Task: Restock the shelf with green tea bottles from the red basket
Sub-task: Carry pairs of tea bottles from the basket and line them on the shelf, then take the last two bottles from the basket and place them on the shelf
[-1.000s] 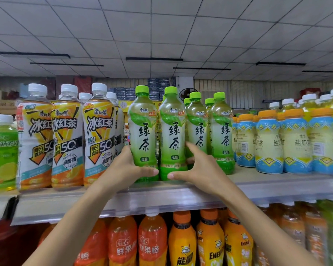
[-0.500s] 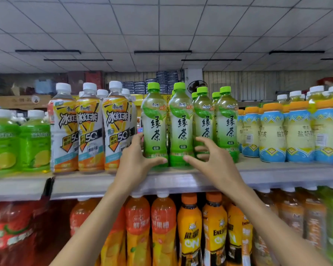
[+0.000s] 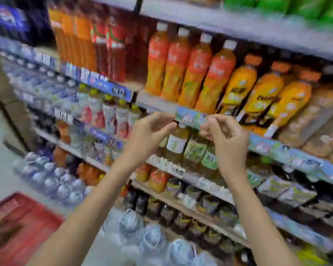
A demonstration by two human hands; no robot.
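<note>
Green tea bottles cannot be picked out with certainty in this blurred view; the nearest candidates are green shapes at the upper right of the frame, on the topmost visible shelf, too smeared to identify. Red basket: lower left corner of the frame, on the floor, its contents an indistinct dark smear. Left hand: centre of the frame, raised in front of the shelving, fingers loosely curled and slightly apart, thumb extended toward the right, holding nothing. Right hand: just right of centre, near the left hand but not touching it, fingers bent inward toward the palm, likewise empty. Both of my forearms rise from the bottom edge of the frame. Behind my fingertips runs a shelf edge carrying a blue-and-green label strip; whether either hand touches it I cannot tell. Above that edge stand orange-labelled juice bottles with white caps, and to their right yellow-orange bottles with orange caps. Below the edge, between my two hands, stand amber tea bottles with pale labels. Packs of water bottles fill the lower shelves at the left and bottom centre.
</note>
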